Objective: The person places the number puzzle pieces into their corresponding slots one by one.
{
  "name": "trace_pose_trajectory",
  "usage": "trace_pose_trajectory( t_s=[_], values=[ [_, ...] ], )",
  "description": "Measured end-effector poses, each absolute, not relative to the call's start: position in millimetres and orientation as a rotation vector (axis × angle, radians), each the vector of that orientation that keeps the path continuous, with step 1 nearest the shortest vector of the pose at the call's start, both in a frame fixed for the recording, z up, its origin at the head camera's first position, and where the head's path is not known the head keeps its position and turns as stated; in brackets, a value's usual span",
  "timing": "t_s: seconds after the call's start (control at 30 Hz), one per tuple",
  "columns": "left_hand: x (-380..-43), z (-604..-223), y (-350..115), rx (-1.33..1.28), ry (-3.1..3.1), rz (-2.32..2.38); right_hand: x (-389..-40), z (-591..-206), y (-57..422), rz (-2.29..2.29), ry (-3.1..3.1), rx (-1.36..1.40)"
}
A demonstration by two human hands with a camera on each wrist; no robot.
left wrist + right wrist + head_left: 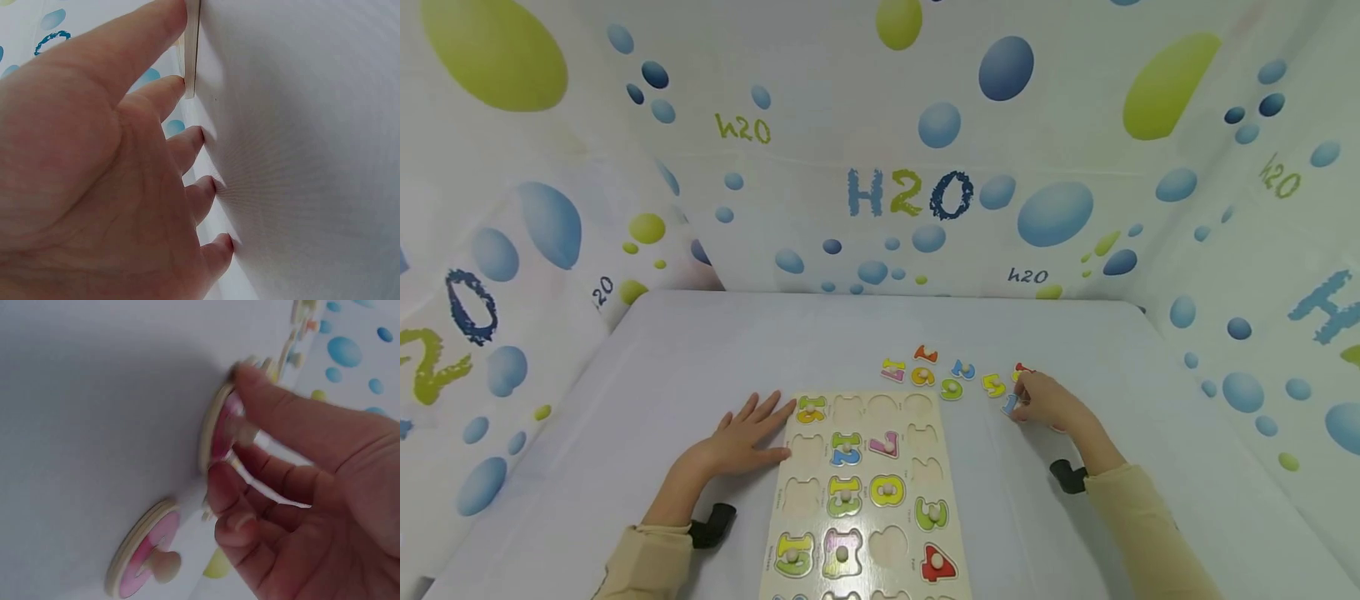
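My left hand (741, 446) lies with fingers spread at the left edge of a wooden number puzzle board (957, 510). In the left wrist view, its thumb and index fingertip touch the board's edge, and the other fingertips rest on the table. Beyond the board's upper right corner, my right hand (1051, 404) reaches among loose number pieces. In the right wrist view, its thumb and index finger pinch a pink number piece (224, 428) by its edges. Another pink knobbed piece (147, 556) lies beside it. A blue piece (1010, 405) shows left of the fingertips.
Several loose pieces lie beyond the board, including a yellow 5 (993, 385), a blue 2 (963, 370) and an orange piece (922, 377). The board holds a red 4 (938, 564) and a pink 7 (884, 445) among others. A patterned curtain (880, 250) surrounds the white table (760, 333).
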State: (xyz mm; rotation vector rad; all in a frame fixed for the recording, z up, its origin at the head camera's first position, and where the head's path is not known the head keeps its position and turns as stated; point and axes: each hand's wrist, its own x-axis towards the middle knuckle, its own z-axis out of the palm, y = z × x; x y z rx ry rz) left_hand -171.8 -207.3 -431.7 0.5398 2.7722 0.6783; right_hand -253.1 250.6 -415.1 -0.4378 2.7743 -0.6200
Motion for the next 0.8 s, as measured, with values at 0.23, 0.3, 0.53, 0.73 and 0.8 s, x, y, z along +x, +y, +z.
trace_pose_trajectory(
  t_s=[0.23, 0.3, 0.53, 0.73, 0.8],
  values=[
    [-173, -436, -210, 0.568, 2.783, 0.712, -243, -413, 243, -0.595, 2.863, -0.401],
    [-172, -434, -209, 0.557, 2.777, 0.708, -239, -411, 242, -0.570, 2.881, -0.425],
    [-171, -430, -207, 0.522, 2.774, 0.675, -236, -405, 226, -0.698, 2.853, -0.525],
    [-173, -432, -208, 0.519, 2.771, 0.686, -237, -398, 184, -0.901, 2.796, -0.722],
    [-173, -432, -208, 0.515, 2.773, 0.685, -238, -399, 165, -0.981, 2.754, -0.786]
  ],
)
